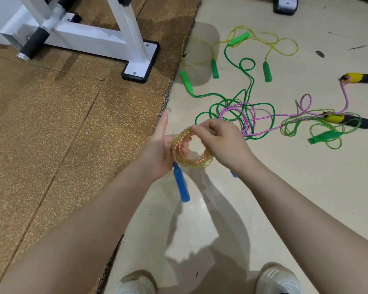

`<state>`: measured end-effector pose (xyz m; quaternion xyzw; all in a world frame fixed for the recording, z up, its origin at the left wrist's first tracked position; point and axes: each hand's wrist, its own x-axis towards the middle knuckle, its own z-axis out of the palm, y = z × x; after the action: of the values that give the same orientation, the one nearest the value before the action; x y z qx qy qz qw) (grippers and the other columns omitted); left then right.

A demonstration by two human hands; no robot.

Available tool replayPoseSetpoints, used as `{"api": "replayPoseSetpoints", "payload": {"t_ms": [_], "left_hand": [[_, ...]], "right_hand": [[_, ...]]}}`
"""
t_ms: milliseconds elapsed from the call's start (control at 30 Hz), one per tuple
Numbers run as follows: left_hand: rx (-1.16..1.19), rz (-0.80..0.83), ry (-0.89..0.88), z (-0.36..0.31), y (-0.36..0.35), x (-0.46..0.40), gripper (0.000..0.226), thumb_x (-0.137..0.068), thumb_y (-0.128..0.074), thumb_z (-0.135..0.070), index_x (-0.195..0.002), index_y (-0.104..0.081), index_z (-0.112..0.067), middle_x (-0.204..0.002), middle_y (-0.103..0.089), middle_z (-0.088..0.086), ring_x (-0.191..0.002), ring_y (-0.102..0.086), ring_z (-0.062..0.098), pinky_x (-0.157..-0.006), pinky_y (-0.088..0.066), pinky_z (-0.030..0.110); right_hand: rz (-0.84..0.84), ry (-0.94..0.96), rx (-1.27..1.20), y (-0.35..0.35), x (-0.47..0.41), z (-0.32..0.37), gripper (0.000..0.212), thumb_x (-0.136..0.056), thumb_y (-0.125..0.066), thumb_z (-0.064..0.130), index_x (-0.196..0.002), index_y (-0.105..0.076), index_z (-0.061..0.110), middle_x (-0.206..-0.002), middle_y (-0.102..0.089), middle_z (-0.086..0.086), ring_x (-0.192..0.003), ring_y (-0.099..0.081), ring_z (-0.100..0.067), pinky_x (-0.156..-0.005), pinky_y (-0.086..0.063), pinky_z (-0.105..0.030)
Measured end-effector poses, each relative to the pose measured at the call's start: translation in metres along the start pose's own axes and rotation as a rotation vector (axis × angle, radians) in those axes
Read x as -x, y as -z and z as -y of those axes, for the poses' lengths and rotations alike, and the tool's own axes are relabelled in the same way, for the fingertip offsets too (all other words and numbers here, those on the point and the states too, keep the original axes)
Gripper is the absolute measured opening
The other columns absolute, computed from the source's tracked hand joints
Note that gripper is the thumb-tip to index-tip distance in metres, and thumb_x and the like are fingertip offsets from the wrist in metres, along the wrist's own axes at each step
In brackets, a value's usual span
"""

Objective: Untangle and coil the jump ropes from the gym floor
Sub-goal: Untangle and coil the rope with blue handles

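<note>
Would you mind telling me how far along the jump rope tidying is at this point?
One rope is nearly done: the orange rope is wound into a small coil held between the left hand and right hand, its blue handle hanging below. Left on the floor: the dark green rope and pink rope tangled together, plus the yellow rope and light green rope.

Second blue handle mostly hidden behind right wrist; only tip shows. Part of orange coil covered by right hand and by left hand fingers; what right fingertips pinch unclear. Yellow-black handle cut off by right edge. White machine frame cut off at top and left. Dark machine foot cut by top edge. Shoes cut by bottom edge. Crossings within green and pink rope tangle too dense to trace.
</note>
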<state>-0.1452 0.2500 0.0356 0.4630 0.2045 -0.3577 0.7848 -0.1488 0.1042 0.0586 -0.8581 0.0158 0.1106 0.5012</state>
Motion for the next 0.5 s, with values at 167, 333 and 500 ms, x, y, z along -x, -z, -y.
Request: {"api": "replayPoseSetpoints", "payload": {"t_ms": [167,333,500], "left_hand": [[0.018,0.135,-0.024,0.016,-0.002,0.005,0.063,-0.076,-0.036,-0.071,-0.069,-0.062,-0.014,-0.054,-0.058,-0.002,-0.062,-0.057,0.017,-0.071,-0.043,0.035],[0.088,0.264,-0.069,0.017,-0.004,0.012,0.067,-0.071,-0.036,-0.073,-0.085,-0.052,-0.009,-0.094,-0.065,0.008,-0.09,-0.068,0.025,-0.074,-0.057,0.047],[0.035,0.119,-0.101,0.01,-0.015,0.012,0.073,-0.075,-0.033,-0.065,-0.12,-0.056,-0.012,-0.111,-0.065,0.008,-0.1,-0.064,0.023,-0.067,-0.058,0.034]], "right_hand": [[-0.003,-0.064,-0.188,0.004,0.002,-0.006,0.017,-0.093,-0.054,0.024,-0.083,-0.062,0.014,-0.057,-0.048,0.009,-0.052,-0.041,-0.004,-0.054,-0.033,-0.023],[0.013,-0.185,-0.749,0.016,-0.003,-0.012,0.026,-0.099,-0.044,0.022,-0.078,-0.057,0.013,-0.052,-0.045,0.006,-0.05,-0.035,-0.009,-0.05,-0.029,-0.023],[-0.034,-0.065,-0.422,0.013,-0.002,-0.014,0.019,-0.095,-0.052,0.019,-0.078,-0.06,0.019,-0.055,-0.047,0.007,-0.052,-0.04,-0.01,-0.052,-0.032,-0.025]]}}
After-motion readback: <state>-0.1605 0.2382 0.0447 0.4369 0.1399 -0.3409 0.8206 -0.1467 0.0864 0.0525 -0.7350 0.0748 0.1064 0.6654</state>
